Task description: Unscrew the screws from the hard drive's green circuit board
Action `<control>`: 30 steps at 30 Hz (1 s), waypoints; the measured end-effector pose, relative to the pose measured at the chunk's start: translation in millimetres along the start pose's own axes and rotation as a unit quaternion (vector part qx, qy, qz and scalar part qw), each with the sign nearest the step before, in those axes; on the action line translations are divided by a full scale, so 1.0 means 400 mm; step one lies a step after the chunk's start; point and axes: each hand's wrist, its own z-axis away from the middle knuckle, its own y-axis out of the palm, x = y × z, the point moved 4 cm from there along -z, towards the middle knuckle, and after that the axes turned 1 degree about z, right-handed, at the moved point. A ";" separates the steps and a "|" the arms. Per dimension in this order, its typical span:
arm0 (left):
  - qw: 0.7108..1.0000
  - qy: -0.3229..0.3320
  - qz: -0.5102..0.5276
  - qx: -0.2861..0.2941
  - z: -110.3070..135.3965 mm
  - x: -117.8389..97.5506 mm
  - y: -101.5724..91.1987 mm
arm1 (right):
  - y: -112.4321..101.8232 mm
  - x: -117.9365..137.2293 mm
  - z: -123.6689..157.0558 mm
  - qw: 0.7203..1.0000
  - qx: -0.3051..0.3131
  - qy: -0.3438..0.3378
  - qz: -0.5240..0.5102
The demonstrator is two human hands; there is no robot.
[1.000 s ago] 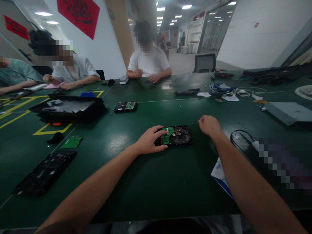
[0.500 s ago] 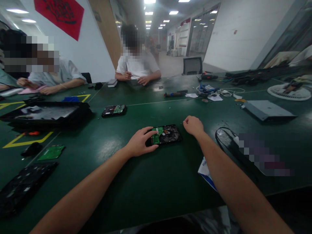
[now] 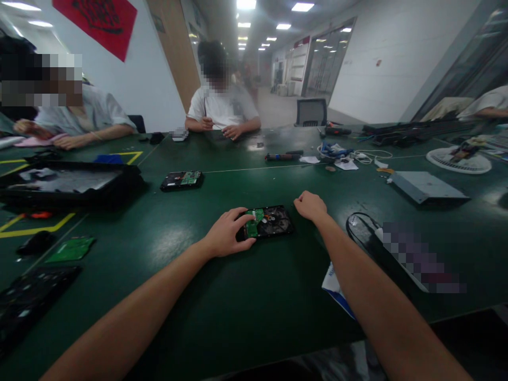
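A hard drive [image 3: 278,225] lies on the green table in front of me, its green circuit board facing up at the left end. My left hand [image 3: 230,232] is closed around that left end, thumb on the near side and fingers over the far edge and board. Just past the drive's right end is my right hand [image 3: 312,205], fingers curled together close to the tabletop. Whatever it may pinch is hidden or too small to make out. Farther back on the left lies a second hard drive [image 3: 181,180].
At left are a black tray [image 3: 135,182], a loose green circuit board [image 3: 71,250] and a black casing [image 3: 35,291]. To the right lie a power strip [image 3: 408,259] with its cord, a grey metal box [image 3: 428,186] and tangled cables [image 3: 335,150]. Another person [image 3: 223,108] sits opposite.
The head view has shifted slightly. My left hand keeps its hold on the hard drive, and my right hand stays curled beside its right end.
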 end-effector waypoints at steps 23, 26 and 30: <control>1.000 -0.003 0.015 0.014 -0.004 0.004 -0.007 | -0.117 0.193 0.147 0.930 -0.196 -0.265 -0.161; 1.000 -0.006 0.006 0.008 -0.005 0.008 -0.002 | -0.119 0.189 0.140 0.937 -0.187 -0.264 -0.131; 1.000 -0.024 -0.008 -0.010 -0.006 0.016 0.004 | -0.136 0.212 0.133 0.911 -0.246 -0.295 -0.150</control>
